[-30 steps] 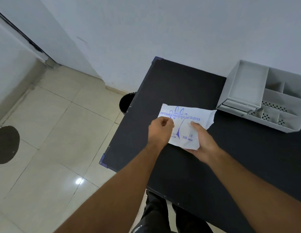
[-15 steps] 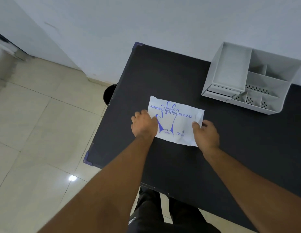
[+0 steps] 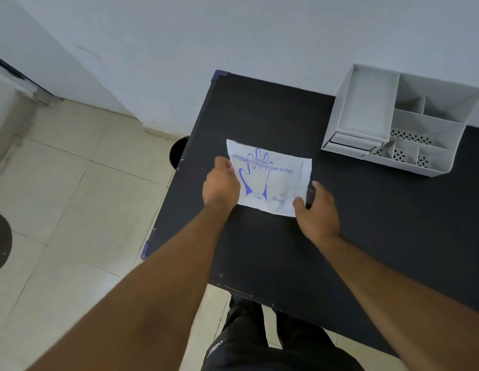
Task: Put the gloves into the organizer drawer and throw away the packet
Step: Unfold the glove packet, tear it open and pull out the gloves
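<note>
A white packet of disposable gloves [image 3: 270,178], printed with a blue hand outline, lies flat on the black table [image 3: 367,236]. My left hand [image 3: 221,187] grips the packet's left edge. My right hand [image 3: 317,212] pinches its lower right corner, thumb on top. The grey organizer [image 3: 399,121], with several open compartments and a small shut drawer at its lower left, stands at the table's back right, well apart from both hands. No loose gloves are visible outside the packet.
A dark round bin [image 3: 177,156] sits on the tiled floor just past the table's left edge, mostly hidden by it. The white wall runs behind the table. My legs show below the table's near edge.
The packet was crumpled and lifted between both hands a second ago; now it lies spread flat on the table. My hands have moved apart to its left edge and right corner.
</note>
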A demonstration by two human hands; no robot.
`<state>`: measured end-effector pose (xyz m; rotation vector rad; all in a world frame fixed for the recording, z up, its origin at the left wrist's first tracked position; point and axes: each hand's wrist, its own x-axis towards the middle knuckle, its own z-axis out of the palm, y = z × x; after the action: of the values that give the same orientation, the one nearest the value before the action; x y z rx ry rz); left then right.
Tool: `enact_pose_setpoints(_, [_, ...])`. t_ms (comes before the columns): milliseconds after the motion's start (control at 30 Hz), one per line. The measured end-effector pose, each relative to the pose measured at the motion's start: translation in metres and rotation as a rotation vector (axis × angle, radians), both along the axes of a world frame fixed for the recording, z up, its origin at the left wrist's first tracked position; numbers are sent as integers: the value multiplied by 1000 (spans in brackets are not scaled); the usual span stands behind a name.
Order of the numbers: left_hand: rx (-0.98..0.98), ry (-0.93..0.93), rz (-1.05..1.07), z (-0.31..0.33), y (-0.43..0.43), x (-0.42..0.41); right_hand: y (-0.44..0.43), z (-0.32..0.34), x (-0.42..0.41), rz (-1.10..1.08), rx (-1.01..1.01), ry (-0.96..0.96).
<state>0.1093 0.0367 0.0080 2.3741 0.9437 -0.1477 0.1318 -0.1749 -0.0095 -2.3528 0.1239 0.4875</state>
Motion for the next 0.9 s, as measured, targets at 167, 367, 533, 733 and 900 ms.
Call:
enact_pose_setpoints(167, [59,-136,-15,11,-1,-2,-8,-6,16,-176,60,113])
enact_pose_setpoints(367, [56,-299,33,19,-4,2,-5,-5,14,-181,47,81])
enact_pose_setpoints(533, [164,-332,-120,33,-3,5,-2,-3,11,-146,46,88])
enact_pose_setpoints(733, [158,-480,-294,45,-12,11,-1,-3,12,-137,48,72])
enact_pose_setpoints(900, [72,-421,-141,48,-19,15,-2,-6,10,-162,74,65])
